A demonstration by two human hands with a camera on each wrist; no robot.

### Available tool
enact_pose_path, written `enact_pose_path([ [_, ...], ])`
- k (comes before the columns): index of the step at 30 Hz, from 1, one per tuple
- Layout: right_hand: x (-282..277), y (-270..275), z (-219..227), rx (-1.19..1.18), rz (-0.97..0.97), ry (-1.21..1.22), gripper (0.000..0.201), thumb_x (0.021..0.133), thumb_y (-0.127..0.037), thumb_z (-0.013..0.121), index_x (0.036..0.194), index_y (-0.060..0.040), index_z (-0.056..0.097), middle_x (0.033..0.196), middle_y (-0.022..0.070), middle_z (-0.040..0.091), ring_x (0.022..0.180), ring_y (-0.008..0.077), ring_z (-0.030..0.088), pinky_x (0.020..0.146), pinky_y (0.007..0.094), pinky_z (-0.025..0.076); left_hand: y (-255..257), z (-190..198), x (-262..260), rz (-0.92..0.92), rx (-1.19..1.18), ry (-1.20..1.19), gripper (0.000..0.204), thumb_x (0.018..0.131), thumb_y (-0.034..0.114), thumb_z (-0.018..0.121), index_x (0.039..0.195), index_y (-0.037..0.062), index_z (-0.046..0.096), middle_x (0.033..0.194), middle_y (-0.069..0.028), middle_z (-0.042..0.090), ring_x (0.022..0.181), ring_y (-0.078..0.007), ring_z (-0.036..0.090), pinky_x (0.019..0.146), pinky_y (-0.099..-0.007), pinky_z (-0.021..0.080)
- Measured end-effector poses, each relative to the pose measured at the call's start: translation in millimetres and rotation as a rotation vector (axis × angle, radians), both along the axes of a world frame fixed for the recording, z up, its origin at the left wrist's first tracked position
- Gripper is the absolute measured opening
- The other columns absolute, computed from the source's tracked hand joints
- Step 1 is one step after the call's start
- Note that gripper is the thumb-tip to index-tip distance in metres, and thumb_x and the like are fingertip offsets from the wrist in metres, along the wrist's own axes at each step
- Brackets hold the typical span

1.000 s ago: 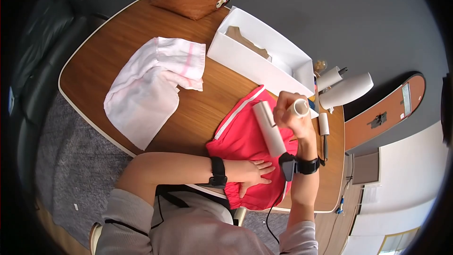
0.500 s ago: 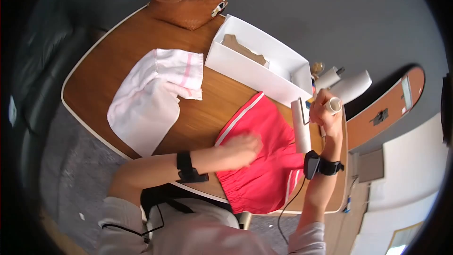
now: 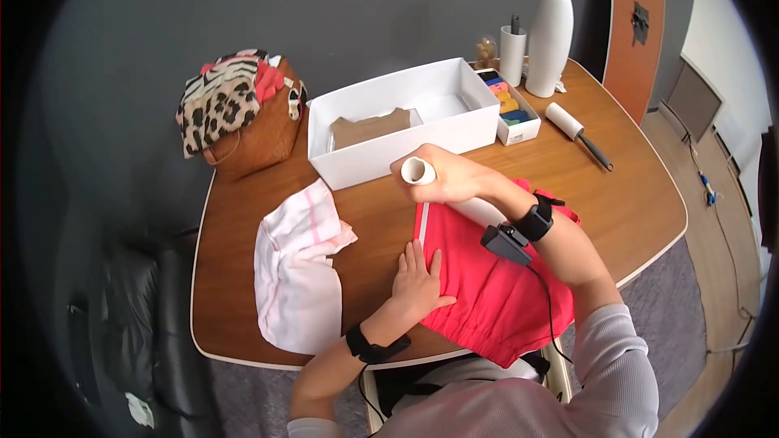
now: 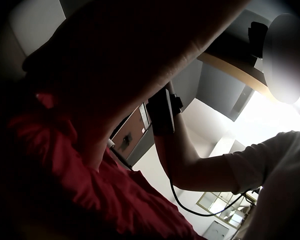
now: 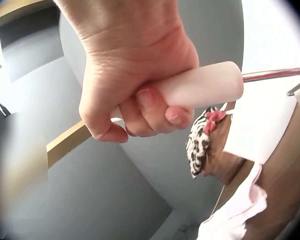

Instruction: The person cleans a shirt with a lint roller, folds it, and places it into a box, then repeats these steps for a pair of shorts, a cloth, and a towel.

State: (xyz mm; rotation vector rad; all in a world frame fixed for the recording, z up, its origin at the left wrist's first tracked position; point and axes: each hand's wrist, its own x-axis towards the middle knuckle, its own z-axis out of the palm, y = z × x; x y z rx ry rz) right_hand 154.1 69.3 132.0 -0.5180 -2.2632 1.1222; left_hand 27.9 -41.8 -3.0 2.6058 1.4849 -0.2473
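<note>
My right hand (image 3: 450, 177) grips the white handle (image 5: 205, 85) of a lint roller, fingers wrapped round it in the right wrist view. The roller's white roll (image 3: 480, 211) is over the upper part of red shorts (image 3: 499, 292), partly hidden behind my forearm. These shorts have a white side stripe and a gathered waistband, and lie flat at the table's front edge. My left hand (image 3: 418, 285) rests on their left edge with fingers extended. In the dark left wrist view, red fabric (image 4: 90, 185) lies under that hand.
A white towel (image 3: 296, 296) with pink stripes lies to the left. Behind stand a white box (image 3: 406, 158) holding a brown garment, a small box (image 3: 526, 131) of colourful items, and a white vase (image 3: 550, 45). Another lint roller (image 3: 565, 120) lies right. A brown bag (image 3: 260, 142) sits back left.
The head view has turned. My right hand has brought the lint roller from the shorts' right side leftward across them. The left hand lifted off and now rests at their left edge.
</note>
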Motion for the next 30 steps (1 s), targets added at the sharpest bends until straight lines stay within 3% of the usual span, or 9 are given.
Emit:
enact_pose_path([
  [7, 55.2, 9.6, 13.7, 0.176, -0.256, -0.094, 0.011, 0.061, -0.008, 0.051, 0.059, -0.0027, 0.041, 0.052, 0.0054, 0.04, 0.05, 0.0148, 0.036, 0.048, 0.0287, 0.033, -10.2, -1.7, -1.2, 0.043, 0.042, 0.058, 0.098, 0.066, 0.063, 0.055, 0.131, -0.0039, 0.027, 0.129, -0.0401, 0.02, 0.123, -0.0485, 0.022, 0.101, -0.0513, 0.018],
  [12, 79.2, -50.0, 58.2, 0.181, -0.081, 0.094, 0.01, 0.063, -0.009, 0.053, 0.063, -0.0028, 0.044, 0.053, 0.0049, 0.042, 0.05, 0.0127, 0.039, 0.048, 0.0272, 0.035, -5.3, 11.0, -1.6, 0.123, -0.053, 0.249, 0.101, 0.068, 0.068, 0.048, 0.129, -0.0095, 0.024, 0.127, -0.0419, 0.019, 0.122, -0.0491, 0.022, 0.102, -0.0496, 0.018],
  [13, 77.5, -61.3, 60.8, 0.202, -0.05, 0.16, 0.011, 0.063, -0.008, 0.054, 0.062, -0.0032, 0.043, 0.053, 0.0043, 0.041, 0.05, 0.0121, 0.039, 0.048, 0.0268, 0.035, -0.7, 11.9, -1.1, 0.166, -0.035, 0.304, 0.099, 0.068, 0.067, 0.05, 0.13, -0.0055, 0.026, 0.131, -0.0331, 0.025, 0.124, -0.0424, 0.025, 0.101, -0.0505, 0.019],
  [14, 75.3, -71.7, 62.4, 0.225, -0.02, 0.226, 0.012, 0.063, -0.008, 0.054, 0.062, -0.0037, 0.043, 0.053, 0.0037, 0.041, 0.05, 0.0115, 0.039, 0.047, 0.0265, 0.035, 6.1, 10.7, -3.6, 0.159, -0.063, 0.286, 0.1, 0.067, 0.068, 0.05, 0.131, -0.0055, 0.025, 0.131, -0.035, 0.024, 0.124, -0.0436, 0.025, 0.101, -0.0505, 0.018],
  [18, 61.1, -99.8, 48.5, -0.146, 0.066, 0.387, 0.015, 0.065, -0.009, 0.055, 0.058, -0.0012, 0.045, 0.056, 0.0067, 0.045, 0.05, 0.0176, 0.044, 0.047, 0.0266, 0.037, 34.1, -22.9, -36.1, 0.109, -0.016, 0.09, 0.104, 0.066, 0.07, 0.047, 0.131, -0.0066, 0.023, 0.128, -0.0385, 0.025, 0.122, -0.0456, 0.027, 0.099, -0.0512, 0.023],
  [20, 52.4, -102.0, 27.7, -0.178, 0.11, 0.405, 0.013, 0.067, -0.007, 0.054, 0.059, -0.0009, 0.046, 0.057, 0.006, 0.046, 0.05, 0.0161, 0.045, 0.047, 0.0262, 0.037, 39.7, -26.3, -42.3, 0.133, -0.015, 0.064, 0.105, 0.066, 0.071, 0.046, 0.13, -0.0077, 0.023, 0.127, -0.0382, 0.027, 0.121, -0.0453, 0.029, 0.097, -0.0522, 0.026],
  [24, 52.1, -90.4, 8.7, -0.195, 0.078, 0.442, 0.01, 0.07, -0.005, 0.053, 0.063, -0.0011, 0.046, 0.057, 0.0039, 0.047, 0.052, 0.0113, 0.045, 0.048, 0.0254, 0.037, 34.8, -4.1, -34.3, 0.225, -0.089, 0.154, 0.109, 0.064, 0.074, 0.047, 0.131, -0.0086, 0.022, 0.128, -0.0385, 0.024, 0.122, -0.0455, 0.028, 0.096, -0.0541, 0.027],
  [25, 59.2, -89.7, 14.6, -0.386, 0.043, 0.327, 0.01, 0.07, -0.005, 0.052, 0.063, -0.0019, 0.046, 0.057, 0.0023, 0.046, 0.054, 0.0084, 0.044, 0.049, 0.0246, 0.037, 29.2, 4.1, -26.4, 0.258, -0.094, 0.203, 0.111, 0.062, 0.075, 0.047, 0.131, -0.0086, 0.021, 0.128, -0.0385, 0.023, 0.122, -0.0457, 0.027, 0.096, -0.0545, 0.026],
  [30, 75.9, -67.3, 7.1, -0.045, -0.118, 0.202, 0.009, 0.067, -0.007, 0.053, 0.063, -0.0028, 0.046, 0.056, 0.0037, 0.046, 0.052, 0.0112, 0.044, 0.05, 0.0262, 0.037, 22.1, 11.7, -18.4, 0.31, -0.098, 0.245, 0.123, 0.054, 0.081, 0.048, 0.13, -0.0111, 0.018, 0.129, -0.0396, 0.02, 0.124, -0.0463, 0.023, 0.096, -0.0557, 0.025],
])
